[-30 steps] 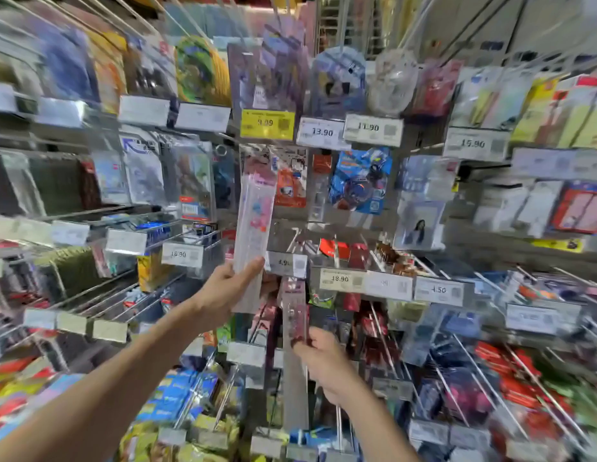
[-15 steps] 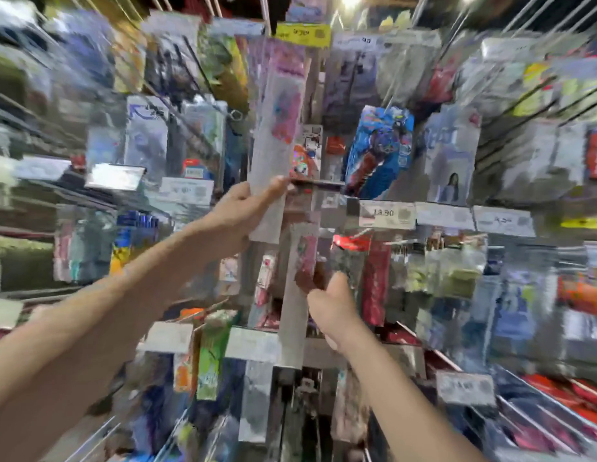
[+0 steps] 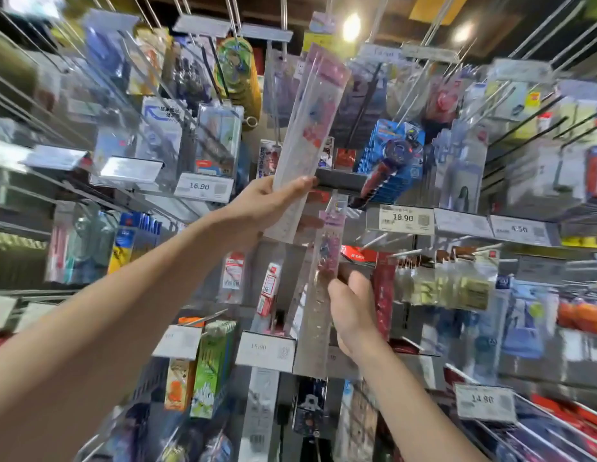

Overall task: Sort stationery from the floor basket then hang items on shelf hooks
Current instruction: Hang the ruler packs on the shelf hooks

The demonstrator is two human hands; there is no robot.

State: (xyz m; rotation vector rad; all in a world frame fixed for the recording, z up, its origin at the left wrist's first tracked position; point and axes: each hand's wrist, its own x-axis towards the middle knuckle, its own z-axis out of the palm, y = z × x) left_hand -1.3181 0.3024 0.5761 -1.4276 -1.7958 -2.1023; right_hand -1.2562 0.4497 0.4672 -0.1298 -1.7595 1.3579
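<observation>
While both arms were stretched up and forward toward the shelf hooks (image 3: 283, 25), the left forearm came in from the lower left corner of the view and the right one rose from the bottom edge. The left hand (image 3: 267, 208) gripped the lower end of a long pink packet (image 3: 312, 128), the thumb laid across its front and the fingers curled behind. That packet stood up in front of the display's middle, tilted so its top leaned right, and the top reached close to the highest row of hooks. Whether its hang hole met a hook I could not tell.

The right hand (image 3: 354, 311) was held lower and just right of the left, its back turned to me. It pinched a 2nd, clear packet (image 3: 319, 295) along the right edge, thumb in front and fingers tucked behind. This one was nearly upright, and its pink top sat just below the left hand.

Behind them hung blurred goods on hooks. A blue toy pack (image 3: 394, 151) hung right of the pink packet, a 16.90 tag (image 3: 203, 186) sat left of the left hand, and an 18.90 tag (image 3: 403, 217) sat on the right.
</observation>
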